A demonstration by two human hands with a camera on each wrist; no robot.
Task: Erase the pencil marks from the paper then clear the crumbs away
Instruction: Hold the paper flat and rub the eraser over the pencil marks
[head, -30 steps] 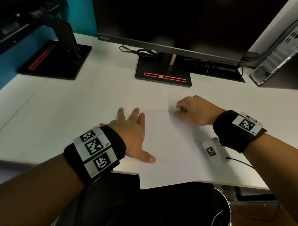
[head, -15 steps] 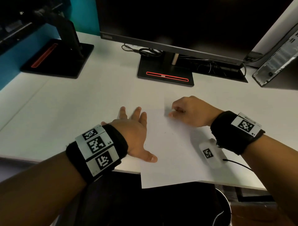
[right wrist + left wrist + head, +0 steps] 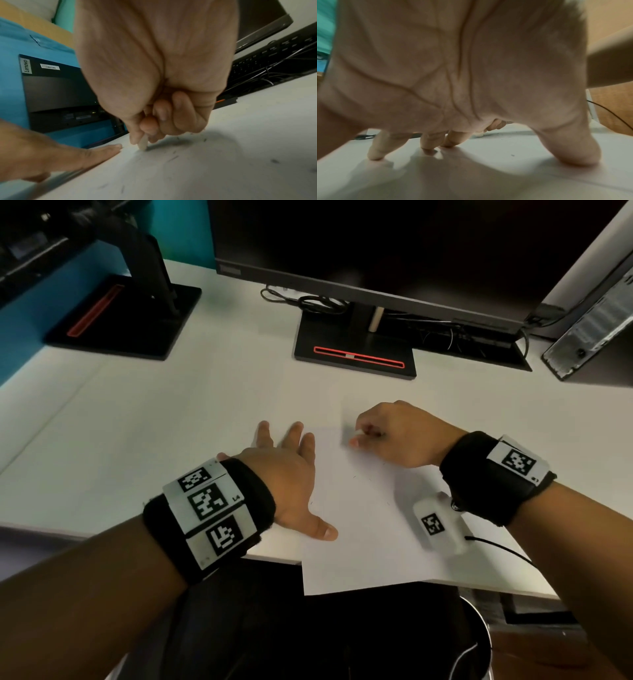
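A white sheet of paper (image 3: pixel 359 529) lies on the white desk, its near edge hanging over the desk's front edge. My right hand (image 3: pixel 394 433) pinches a small white eraser (image 3: pixel 143 143) and presses its tip onto the paper near the sheet's far edge. Dark eraser crumbs (image 3: pixel 173 158) lie scattered on the paper around and behind that hand. My left hand (image 3: pixel 291 470) lies flat with fingers spread, pressing on the paper's left edge, thumb (image 3: pixel 573 151) out to the near side on the sheet. Pencil marks are too faint to make out.
A monitor on a black stand (image 3: pixel 356 354) rises behind the paper, with cables (image 3: pixel 308 302) beside it. A second black stand (image 3: pixel 126 316) sits at the far left, a computer case (image 3: pixel 596 326) at the far right. A round bin (image 3: pixel 479 645) stands under the desk's front edge.
My right hand with the eraser has shifted slightly left across the top of the paper in small rubbing strokes. The left hand has stayed flat in place.
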